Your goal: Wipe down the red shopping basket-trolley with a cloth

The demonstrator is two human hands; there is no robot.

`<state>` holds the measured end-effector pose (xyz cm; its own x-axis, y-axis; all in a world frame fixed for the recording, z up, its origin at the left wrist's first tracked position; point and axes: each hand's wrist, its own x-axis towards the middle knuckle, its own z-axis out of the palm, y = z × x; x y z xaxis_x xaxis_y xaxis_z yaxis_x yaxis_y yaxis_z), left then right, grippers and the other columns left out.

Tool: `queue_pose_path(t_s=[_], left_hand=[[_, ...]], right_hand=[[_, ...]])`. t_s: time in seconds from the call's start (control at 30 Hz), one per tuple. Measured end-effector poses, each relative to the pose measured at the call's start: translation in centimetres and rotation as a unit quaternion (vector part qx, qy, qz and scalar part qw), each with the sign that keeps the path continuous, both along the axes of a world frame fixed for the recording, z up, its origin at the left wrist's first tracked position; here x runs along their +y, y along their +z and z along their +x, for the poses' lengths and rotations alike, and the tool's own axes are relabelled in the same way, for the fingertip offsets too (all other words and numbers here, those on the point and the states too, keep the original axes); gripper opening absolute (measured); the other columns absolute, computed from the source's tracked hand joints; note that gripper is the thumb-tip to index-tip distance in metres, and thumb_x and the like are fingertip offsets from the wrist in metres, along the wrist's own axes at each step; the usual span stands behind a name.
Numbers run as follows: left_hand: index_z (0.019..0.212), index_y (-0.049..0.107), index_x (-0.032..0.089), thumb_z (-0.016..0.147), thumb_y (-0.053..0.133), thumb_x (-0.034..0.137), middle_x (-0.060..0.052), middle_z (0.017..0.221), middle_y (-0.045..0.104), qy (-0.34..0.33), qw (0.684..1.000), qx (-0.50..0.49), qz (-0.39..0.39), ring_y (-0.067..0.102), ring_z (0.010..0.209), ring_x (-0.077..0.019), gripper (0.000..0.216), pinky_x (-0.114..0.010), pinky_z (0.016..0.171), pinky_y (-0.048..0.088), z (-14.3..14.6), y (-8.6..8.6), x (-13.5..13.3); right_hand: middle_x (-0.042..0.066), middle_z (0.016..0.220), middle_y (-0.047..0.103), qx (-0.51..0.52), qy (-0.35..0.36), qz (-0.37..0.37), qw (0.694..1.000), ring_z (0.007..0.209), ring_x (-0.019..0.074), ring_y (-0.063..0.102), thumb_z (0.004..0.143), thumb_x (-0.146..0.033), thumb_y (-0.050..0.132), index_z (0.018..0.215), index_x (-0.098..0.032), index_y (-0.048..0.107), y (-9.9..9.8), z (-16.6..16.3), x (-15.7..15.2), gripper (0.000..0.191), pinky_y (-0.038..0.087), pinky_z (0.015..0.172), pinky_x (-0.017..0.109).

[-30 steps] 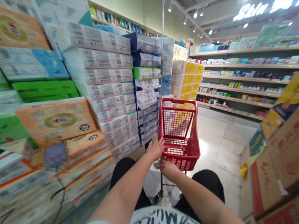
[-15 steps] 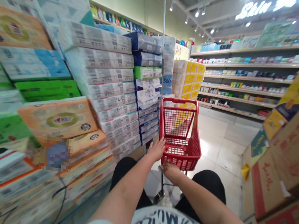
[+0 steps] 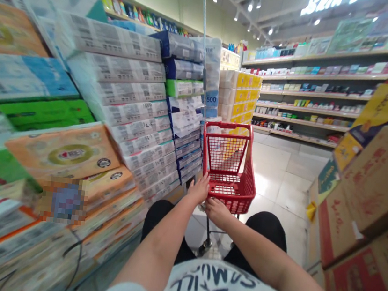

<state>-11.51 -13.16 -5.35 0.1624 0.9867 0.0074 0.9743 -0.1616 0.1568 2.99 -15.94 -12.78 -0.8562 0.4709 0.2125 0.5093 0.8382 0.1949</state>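
Note:
A red plastic shopping cart (image 3: 248,178) stands just ahead of my knees, its basket without goods in the part I see. My left hand (image 3: 199,189) rests against the basket's near left corner, fingers stretched out and a little apart. Right beside it, slightly lower, my right hand (image 3: 217,212) has its fingers curled at the underside of that corner. A small pale or metallic bit shows at its fingertips, too small to name. The palm side of both hands is hidden.
Stacked tissue packs (image 3: 137,115) rise close on the left, with orange packs (image 3: 69,151) nearer me. Cardboard cartons (image 3: 380,182) line the right side. A thin pole (image 3: 204,38) stands behind the cart's left side. Stocked shelves (image 3: 302,93) are at the back; pale floor tiles (image 3: 278,175) lie between.
My right hand has moved up and left to the basket's lower corner, closer to my left hand. The whole view has shifted slightly, so the surroundings appear further left.

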Motion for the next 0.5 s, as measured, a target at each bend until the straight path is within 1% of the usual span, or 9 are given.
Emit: queue_pose_path(t_s=[0.13,0.2,0.27,0.33,0.43,0.5], left_hand=[[0.152,0.020,0.022,0.093,0.032,0.031,-0.003,0.161,0.009,-0.007,1.000,-0.014,0.000,0.030,0.141,-0.0265,0.061,-0.056,0.115,0.021,0.0,0.0,-0.2],[0.152,0.020,0.022,0.092,0.032,0.030,-0.003,0.160,0.009,-0.003,1.000,-0.018,-0.001,0.030,0.141,-0.0261,0.061,-0.055,0.115,0.021,0.0,0.1,-0.2],[0.152,0.021,0.021,0.092,0.031,0.029,-0.003,0.161,0.008,0.005,1.000,-0.018,-0.003,0.030,0.141,-0.0258,0.061,-0.055,0.115,0.021,0.1,0.2,-0.2],[0.152,0.021,0.020,0.091,0.031,0.028,-0.003,0.161,0.007,0.011,1.000,-0.019,-0.006,0.030,0.141,-0.0258,0.061,-0.054,0.115,0.022,0.2,0.3,-0.2],[0.151,0.022,0.020,0.090,0.032,0.026,-0.003,0.161,0.007,0.006,1.000,-0.023,-0.012,0.030,0.141,-0.0254,0.062,-0.054,0.115,0.022,0.2,0.5,-0.2],[0.151,0.021,0.020,0.090,0.031,0.025,-0.003,0.161,0.007,0.003,1.000,-0.024,-0.019,0.030,0.142,-0.0243,0.062,-0.054,0.115,0.022,0.1,0.5,-0.1]], right_hand=[[0.011,0.095,0.067,-0.034,-0.048,-0.022,0.998,0.105,0.0263,0.052,0.092,-0.016,0.048,0.103,-0.016,0.067,-0.4,0.7,-0.6,0.022,0.042,0.087,0.041],[0.011,0.097,0.067,-0.030,-0.040,-0.022,0.999,0.105,0.0257,0.052,0.093,-0.016,0.047,0.107,-0.017,0.066,-0.2,0.9,-0.5,0.024,0.041,0.088,0.041],[0.011,0.105,0.066,0.000,-0.022,-0.011,1.000,0.107,0.0240,0.050,0.094,-0.017,0.044,0.113,-0.018,0.064,0.3,1.0,-0.4,0.027,0.040,0.091,0.040],[0.011,0.110,0.064,0.016,-0.017,-0.009,1.000,0.109,0.0231,0.049,0.096,-0.018,0.042,0.115,-0.019,0.063,0.7,1.0,-0.3,0.029,0.039,0.094,0.040],[0.011,0.104,0.066,-0.007,-0.040,-0.025,0.999,0.109,0.0243,0.050,0.095,-0.017,0.044,0.111,-0.018,0.065,0.5,1.0,-0.3,0.027,0.040,0.093,0.041],[0.010,0.099,0.066,-0.019,-0.045,-0.032,0.998,0.108,0.0247,0.050,0.094,-0.017,0.045,0.112,-0.018,0.064,0.2,1.0,-0.4,0.027,0.041,0.090,0.040]])
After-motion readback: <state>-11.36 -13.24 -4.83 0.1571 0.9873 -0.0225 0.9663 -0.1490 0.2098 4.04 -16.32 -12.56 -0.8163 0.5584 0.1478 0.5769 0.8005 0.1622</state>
